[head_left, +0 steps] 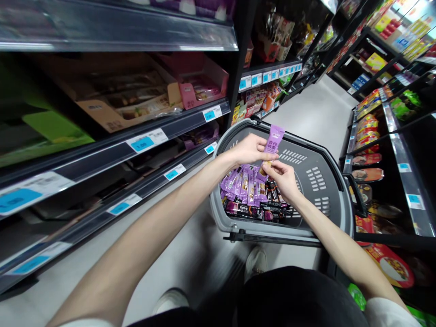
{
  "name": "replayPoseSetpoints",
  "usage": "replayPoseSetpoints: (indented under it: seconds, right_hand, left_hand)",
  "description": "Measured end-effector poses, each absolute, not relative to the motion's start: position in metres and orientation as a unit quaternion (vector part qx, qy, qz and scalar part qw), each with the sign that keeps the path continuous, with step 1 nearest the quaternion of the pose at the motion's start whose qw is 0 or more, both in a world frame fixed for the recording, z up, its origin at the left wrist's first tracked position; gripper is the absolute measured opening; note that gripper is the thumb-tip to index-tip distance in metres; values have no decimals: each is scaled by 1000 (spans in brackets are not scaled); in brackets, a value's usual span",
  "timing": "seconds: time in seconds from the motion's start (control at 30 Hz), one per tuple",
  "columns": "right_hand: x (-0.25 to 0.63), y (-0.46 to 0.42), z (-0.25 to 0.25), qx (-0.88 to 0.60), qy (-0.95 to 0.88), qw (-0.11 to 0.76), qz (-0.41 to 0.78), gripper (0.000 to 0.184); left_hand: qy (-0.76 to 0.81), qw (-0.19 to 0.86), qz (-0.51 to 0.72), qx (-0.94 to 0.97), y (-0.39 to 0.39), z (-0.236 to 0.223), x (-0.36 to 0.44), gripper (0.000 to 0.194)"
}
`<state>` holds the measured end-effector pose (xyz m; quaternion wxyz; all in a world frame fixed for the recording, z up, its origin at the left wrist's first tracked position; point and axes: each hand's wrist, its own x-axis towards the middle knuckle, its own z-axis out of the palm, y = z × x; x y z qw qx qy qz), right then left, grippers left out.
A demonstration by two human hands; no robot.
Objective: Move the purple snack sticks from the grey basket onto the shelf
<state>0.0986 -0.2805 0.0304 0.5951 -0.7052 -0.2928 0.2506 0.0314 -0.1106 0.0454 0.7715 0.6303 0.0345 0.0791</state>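
A slim purple milk tea packet (274,138) stands nearly upright above a grey shopping basket (316,170). My left hand (250,149) is closed on its middle, thumb and fingers pinching it. Lower down, my right hand (282,178) pinches its bottom end, where a tan patch shows between the fingers. Beneath my hands, several purple packets (243,184) lie side by side in the left part of the basket. Black packets (243,210) with purple pictures lie along the basket's near side, and more are partly hidden under my right hand.
On the left, shelves with price tags (147,141) hold a tan carton (112,116) and a pink carton (200,86) of packets. Stocked shelves (391,122) also line the right side. A pale floor aisle (316,106) runs between them. My shoes (256,262) are close below the basket.
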Motion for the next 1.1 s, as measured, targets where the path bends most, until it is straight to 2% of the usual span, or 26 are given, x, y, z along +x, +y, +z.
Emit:
replayPoseSetpoints:
  seconds: [0.27,0.5,0.77,1.1]
  right_hand:
    - [100,-282,36,-682,-271,620,277,32]
    - [105,-284,38,-684,-292,608,280,29]
    - [107,-286,34,-708,-322,579,245,29]
    - [99,-281,25,-689,-301,581,311,36]
  left_hand:
    - [14,762,68,644,-108,43,33,39]
    - [53,731,94,674,-106,38,35,26]
    - [73,733,92,670,-105,36,34,29]
    - [88,761,107,634,-106,42,32,28]
